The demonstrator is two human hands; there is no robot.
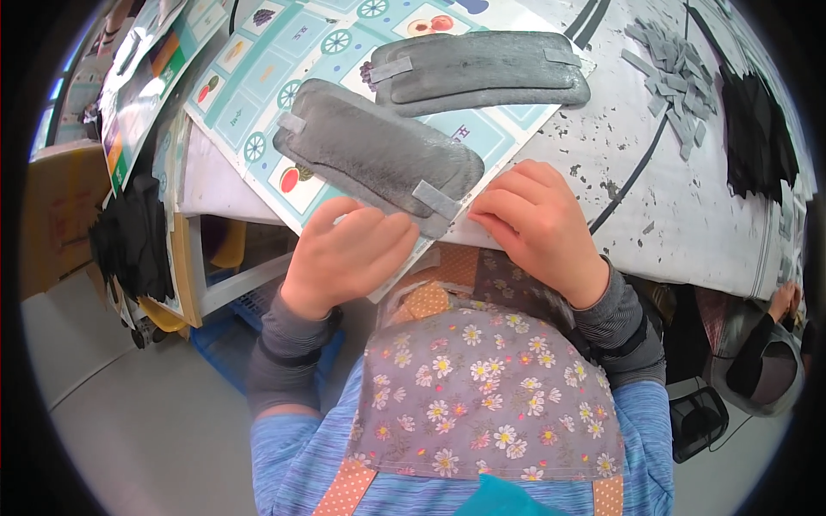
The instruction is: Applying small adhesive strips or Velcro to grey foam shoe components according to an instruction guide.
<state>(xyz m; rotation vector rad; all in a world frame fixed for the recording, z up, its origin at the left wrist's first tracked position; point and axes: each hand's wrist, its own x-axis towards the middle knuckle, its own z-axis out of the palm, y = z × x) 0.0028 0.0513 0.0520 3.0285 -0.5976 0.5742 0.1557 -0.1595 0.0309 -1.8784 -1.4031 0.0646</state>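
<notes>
On the far left a brown box (56, 219) stands by a bunch of black strips (133, 245), and a blue crate (228, 348) sits on the grey floor (138, 430). In the middle is a white table (551, 142) with dark worn spots, and a big sheet (245, 107) with fruit and wheel pictures lies on it and pokes past the near edge. To the right are a heap of light grey bits (680, 82), more black strips (757, 129) and part of another person (761, 370). The left grey pad (379, 142) lies slanted on the sheet, close to the hands. It is long, dark, soft-looking and round at the corners, with a light tab near each end. The left hand (348, 254) is curled at its near edge; I cannot tell if it grips it. The right hand (538, 224) has its thumb and finger close together just beside the near tab (436, 198); I cannot tell if they pinch anything. The right grey pad (482, 73) lies farther back. That makes 2 pads, 4 tabs, 1 big sheet, 2 bunches of black strips, and too many grey bits to count.
</notes>
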